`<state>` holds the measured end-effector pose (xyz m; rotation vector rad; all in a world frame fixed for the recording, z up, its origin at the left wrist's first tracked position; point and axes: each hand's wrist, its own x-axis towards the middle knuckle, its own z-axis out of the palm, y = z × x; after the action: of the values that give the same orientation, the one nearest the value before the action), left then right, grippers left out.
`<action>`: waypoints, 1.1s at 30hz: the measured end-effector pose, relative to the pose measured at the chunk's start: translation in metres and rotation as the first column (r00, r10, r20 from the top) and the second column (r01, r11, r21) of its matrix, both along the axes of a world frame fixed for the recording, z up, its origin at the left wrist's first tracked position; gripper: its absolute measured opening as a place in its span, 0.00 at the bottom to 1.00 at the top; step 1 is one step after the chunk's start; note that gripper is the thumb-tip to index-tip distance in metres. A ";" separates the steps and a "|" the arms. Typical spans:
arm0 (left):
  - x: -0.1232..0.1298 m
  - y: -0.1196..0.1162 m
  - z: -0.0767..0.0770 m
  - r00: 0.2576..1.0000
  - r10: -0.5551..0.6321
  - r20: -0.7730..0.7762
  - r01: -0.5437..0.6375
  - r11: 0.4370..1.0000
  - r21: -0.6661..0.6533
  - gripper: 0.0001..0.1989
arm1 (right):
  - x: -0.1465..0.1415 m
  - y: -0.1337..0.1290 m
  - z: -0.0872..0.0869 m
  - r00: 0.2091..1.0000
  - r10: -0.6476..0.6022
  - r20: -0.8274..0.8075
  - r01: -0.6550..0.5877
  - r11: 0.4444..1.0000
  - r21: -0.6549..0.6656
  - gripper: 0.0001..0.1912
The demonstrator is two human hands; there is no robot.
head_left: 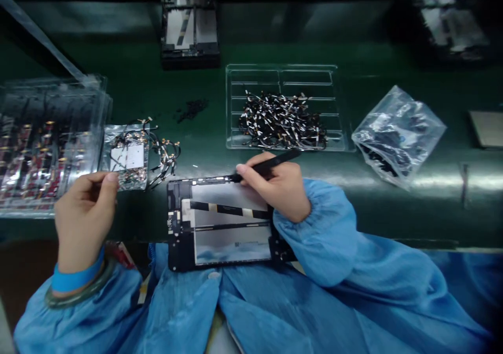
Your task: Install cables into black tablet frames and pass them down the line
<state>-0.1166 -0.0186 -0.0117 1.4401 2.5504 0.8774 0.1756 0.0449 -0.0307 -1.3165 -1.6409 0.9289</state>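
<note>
Tablet (231,239), opened. Right hand (281,186), at tablet's upper edge: closed round black tool (277,161). Left hand (85,215), left of tablet: fingers curled; grip, contents cannot be told.

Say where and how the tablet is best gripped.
Likely grip the tablet at its near-left corner, with the left hand coming from the left, thumb above, fingers beneath. That corner seems to jut past the near edge of the table, which should leave room underneath, while the right hand and black tool are at the far edge.
</note>
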 end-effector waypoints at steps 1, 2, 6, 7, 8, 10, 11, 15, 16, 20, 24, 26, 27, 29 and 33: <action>-0.006 0.000 0.000 0.995 0.001 -0.105 0.001 1.000 0.022 0.17 | 0.001 0.000 0.001 0.998 -0.026 -0.054 0.023 0.998 -0.059 0.11; -0.012 0.000 0.000 0.982 -0.003 -0.190 0.010 0.999 0.037 0.16 | 0.001 0.000 0.002 0.992 -0.062 -0.111 0.047 0.991 -0.126 0.12; -0.042 0.004 0.003 0.941 -0.018 -0.337 0.015 1.000 -0.010 0.14 | 0.002 0.002 0.002 0.960 -0.184 -0.212 0.124 0.956 -0.266 0.14; -0.048 0.007 0.004 0.939 -0.005 -0.345 -0.002 1.000 -0.022 0.14 | 0.001 0.003 0.001 0.959 -0.194 -0.207 0.135 0.954 -0.268 0.15; -0.055 0.010 0.005 0.936 0.009 -0.351 -0.020 0.999 -0.029 0.14 | 0.000 0.003 0.001 0.961 -0.199 -0.194 0.143 0.953 -0.266 0.15; -0.064 0.018 0.007 0.935 0.030 -0.353 -0.048 0.998 -0.042 0.14 | -0.001 0.004 0.001 0.968 -0.194 -0.161 0.147 0.952 -0.268 0.17; -0.068 0.022 0.007 0.935 0.036 -0.352 -0.057 0.997 -0.050 0.15 | -0.001 0.004 0.001 0.971 -0.190 -0.145 0.146 0.952 -0.270 0.17; -0.079 0.043 0.002 0.956 0.088 -0.280 -0.119 0.988 -0.096 0.16 | -0.001 0.004 0.004 0.974 -0.185 -0.131 0.142 0.948 -0.284 0.18; -0.080 0.047 0.001 0.961 0.105 -0.254 -0.135 0.985 -0.104 0.16 | 0.000 0.004 0.005 0.973 -0.186 -0.137 0.139 0.945 -0.296 0.17; -0.083 0.054 -0.002 0.971 0.151 -0.187 -0.170 0.982 -0.087 0.16 | 0.000 0.005 0.007 0.967 -0.193 -0.163 0.133 0.938 -0.321 0.16; -0.082 0.048 0.002 0.972 0.178 -0.156 -0.182 0.983 -0.013 0.15 | 0.000 0.005 0.006 0.966 -0.186 -0.180 0.124 0.944 -0.307 0.18; -0.082 0.045 0.006 0.970 0.186 -0.159 -0.184 0.983 0.026 0.17 | 0.000 0.005 0.006 0.965 -0.195 -0.174 0.132 0.939 -0.319 0.18; -0.082 0.043 0.009 0.969 0.189 -0.162 -0.184 0.982 0.043 0.18 | 0.000 0.004 0.006 0.964 -0.201 -0.172 0.136 0.936 -0.325 0.18; -0.083 0.042 0.015 0.967 0.195 -0.167 -0.185 0.980 0.073 0.19 | 0.000 0.004 0.007 0.961 -0.208 -0.180 0.141 0.934 -0.329 0.17; -0.087 0.042 0.029 0.977 0.161 -0.143 -0.149 0.985 0.090 0.18 | -0.001 0.002 0.006 0.949 -0.210 -0.236 0.134 0.945 -0.299 0.17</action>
<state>-0.2032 0.0235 0.0174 1.3925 2.8019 0.9347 0.1745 0.0466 -0.0246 -1.4276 -1.1988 1.2037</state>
